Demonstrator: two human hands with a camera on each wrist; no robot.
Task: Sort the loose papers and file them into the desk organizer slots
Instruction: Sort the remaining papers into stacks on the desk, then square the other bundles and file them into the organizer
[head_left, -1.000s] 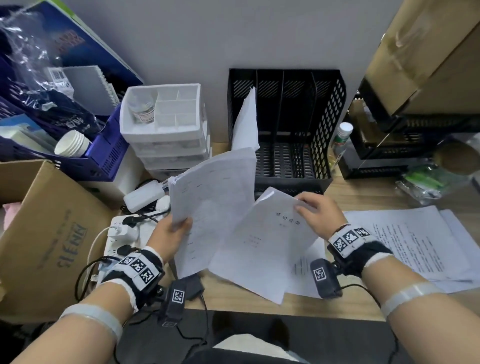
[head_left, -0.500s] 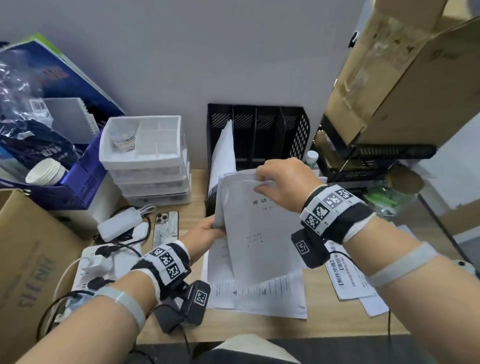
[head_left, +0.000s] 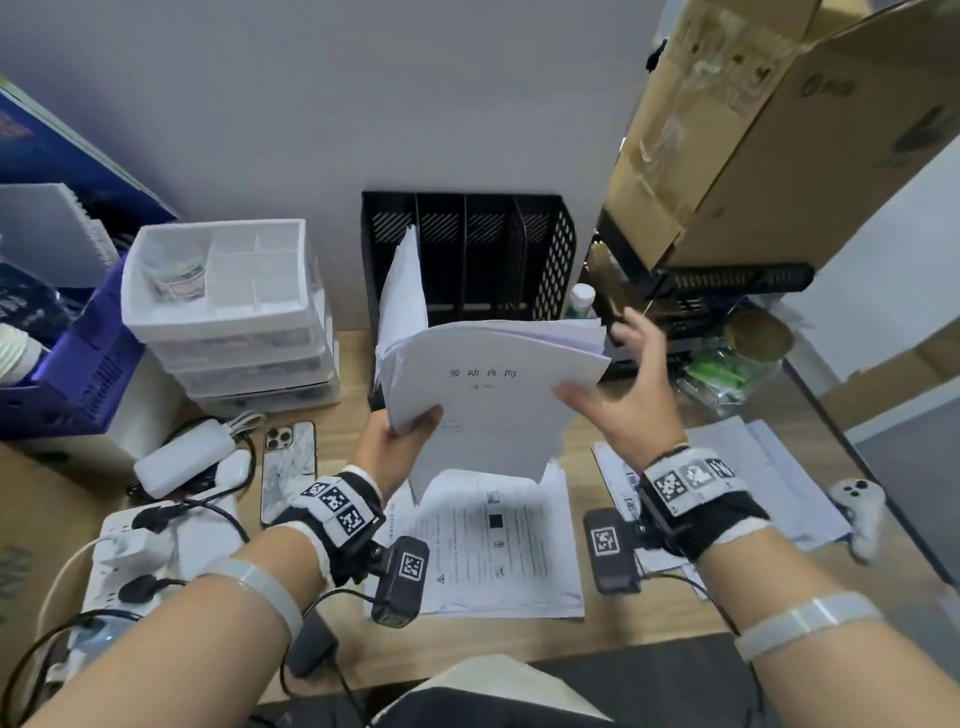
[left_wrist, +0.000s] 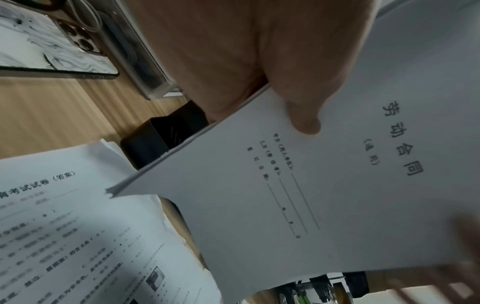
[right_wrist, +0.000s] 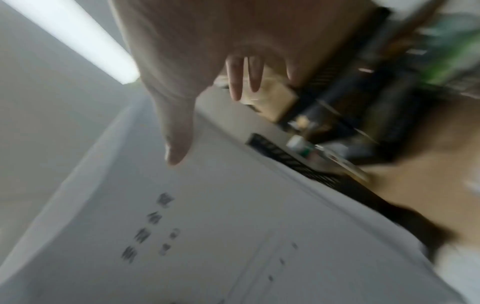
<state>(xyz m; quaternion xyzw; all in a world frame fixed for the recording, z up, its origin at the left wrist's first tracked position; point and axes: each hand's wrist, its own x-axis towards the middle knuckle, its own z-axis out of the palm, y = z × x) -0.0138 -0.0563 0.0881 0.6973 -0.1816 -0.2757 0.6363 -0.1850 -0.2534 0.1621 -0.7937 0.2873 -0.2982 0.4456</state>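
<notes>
1. So the left hand (head_left: 387, 447) now has the whole stack (head_left: 498, 400) to itself. Thumb is on top, fingers underneath, pinching it at the lower left corner. The wrist view shows that thumb pressed right onto the cover page.

2. The right hand (head_left: 626, 400) was gripping the top edge of the stack half a second ago. Now it's let go, fingers spread and blurry, just beside the right edge. Can't tell whether the thumb is touching the paper or hanging over it.

3. The stack is up in the air, right in front of the organizer (head_left: 467, 254), tilted a bit with its far edge toward the slots. A second ago these were two separate sheaves, one in each hand, so they've been merged.

4. The leftmost slot already has a sheet (head_left: 405, 286) standing in it, while the other slots look empty from here.

5. My guess is this batch is sorted and about to go into a slot.

6. Plenty remains on the desk (head_left: 467, 654): a printed pile (head_left: 498, 551) under the hands and more sheets (head_left: 779, 467) off to the right.
</notes>
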